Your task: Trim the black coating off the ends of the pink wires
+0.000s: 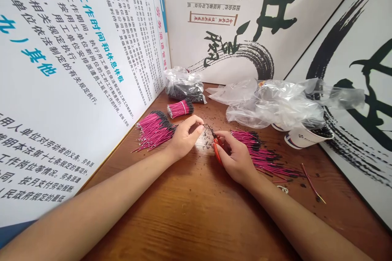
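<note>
My left hand [184, 136] rests on the wooden table [183, 212], thumb and fingers pinched together on something too small to make out. Just behind it lies a fanned pile of pink wires with black tips [154, 129]. My right hand [234, 157] is closed on small red-handled cutters [217, 145], whose dark blades point toward the left fingertips. A second loose pile of pink wires [263, 155] lies to the right of that hand. A tied bundle of pink wires [180, 108] sits farther back.
Printed boards stand on the left, back and right, walling in the table. A bag of dark pieces [183, 85] and crumpled clear plastic bags [275, 102] lie at the back. A paper cup [303, 136] lies tipped at right. Dark scraps and a stray wire [312, 187] dot the tabletop.
</note>
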Action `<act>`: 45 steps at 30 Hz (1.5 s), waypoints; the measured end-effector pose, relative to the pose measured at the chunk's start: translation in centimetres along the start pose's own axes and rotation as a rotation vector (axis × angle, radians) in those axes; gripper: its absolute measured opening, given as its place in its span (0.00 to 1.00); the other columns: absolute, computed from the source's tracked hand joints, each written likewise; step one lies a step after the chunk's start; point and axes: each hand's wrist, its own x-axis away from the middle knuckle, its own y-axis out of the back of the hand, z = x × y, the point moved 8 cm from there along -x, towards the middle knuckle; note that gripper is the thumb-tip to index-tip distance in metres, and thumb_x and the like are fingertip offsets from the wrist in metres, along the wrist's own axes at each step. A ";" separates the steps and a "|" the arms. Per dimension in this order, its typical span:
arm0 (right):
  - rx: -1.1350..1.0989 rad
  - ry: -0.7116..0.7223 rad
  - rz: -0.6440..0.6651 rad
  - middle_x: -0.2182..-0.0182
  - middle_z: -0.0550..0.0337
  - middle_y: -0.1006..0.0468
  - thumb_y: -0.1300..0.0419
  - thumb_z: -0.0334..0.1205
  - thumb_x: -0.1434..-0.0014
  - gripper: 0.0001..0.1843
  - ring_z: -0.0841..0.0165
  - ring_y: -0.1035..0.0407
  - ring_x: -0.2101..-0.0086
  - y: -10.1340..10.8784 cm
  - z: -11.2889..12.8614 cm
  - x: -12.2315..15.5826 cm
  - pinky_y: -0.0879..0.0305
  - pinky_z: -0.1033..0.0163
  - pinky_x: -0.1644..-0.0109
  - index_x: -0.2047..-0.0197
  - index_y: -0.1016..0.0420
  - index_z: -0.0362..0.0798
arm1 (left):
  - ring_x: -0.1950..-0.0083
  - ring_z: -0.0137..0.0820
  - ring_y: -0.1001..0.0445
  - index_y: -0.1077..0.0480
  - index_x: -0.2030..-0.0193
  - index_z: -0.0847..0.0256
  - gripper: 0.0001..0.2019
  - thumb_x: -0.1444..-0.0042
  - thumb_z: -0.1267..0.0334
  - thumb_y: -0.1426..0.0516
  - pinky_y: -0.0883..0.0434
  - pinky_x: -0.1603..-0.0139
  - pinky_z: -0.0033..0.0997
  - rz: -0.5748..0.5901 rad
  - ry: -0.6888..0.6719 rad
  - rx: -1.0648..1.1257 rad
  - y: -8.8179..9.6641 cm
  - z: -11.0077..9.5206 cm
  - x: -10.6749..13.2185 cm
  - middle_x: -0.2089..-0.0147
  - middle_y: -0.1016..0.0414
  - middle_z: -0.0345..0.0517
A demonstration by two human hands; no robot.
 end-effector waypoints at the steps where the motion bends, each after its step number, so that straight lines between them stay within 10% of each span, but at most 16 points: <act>1: 0.007 0.001 0.003 0.65 0.60 0.22 0.45 0.38 0.35 0.13 0.67 0.29 0.69 0.0 0.0 0.0 0.40 0.65 0.70 0.48 0.30 0.50 | 0.66 0.29 0.38 0.36 0.64 0.60 0.06 0.39 0.61 0.48 0.37 0.62 0.29 -0.006 -0.009 -0.006 0.0 -0.1 0.0 0.68 0.36 0.40; 33: 0.015 0.016 0.010 0.66 0.61 0.23 0.46 0.38 0.35 0.13 0.67 0.30 0.69 -0.1 0.0 -0.1 0.40 0.65 0.67 0.47 0.29 0.51 | 0.65 0.30 0.37 0.33 0.65 0.61 0.06 0.38 0.63 0.48 0.37 0.62 0.30 -0.013 -0.069 -0.075 0.1 -0.3 -0.1 0.67 0.37 0.41; 41: -0.169 0.019 -0.094 0.71 0.63 0.27 0.45 0.39 0.35 0.11 0.70 0.34 0.73 0.6 0.3 0.0 0.38 0.66 0.68 0.50 0.31 0.48 | 0.62 0.35 0.32 0.33 0.65 0.60 0.08 0.36 0.65 0.51 0.37 0.59 0.35 0.290 -0.290 -0.602 -3.3 -3.0 0.7 0.65 0.27 0.47; 45: -0.232 0.003 -0.179 0.72 0.64 0.28 0.42 0.40 0.36 0.10 0.71 0.36 0.74 1.7 0.2 -0.3 0.39 0.67 0.70 0.52 0.30 0.48 | 0.62 0.38 0.31 0.33 0.67 0.61 0.09 0.37 0.68 0.52 0.38 0.61 0.38 0.365 -0.220 -1.051 -1.2 -2.8 0.2 0.65 0.25 0.48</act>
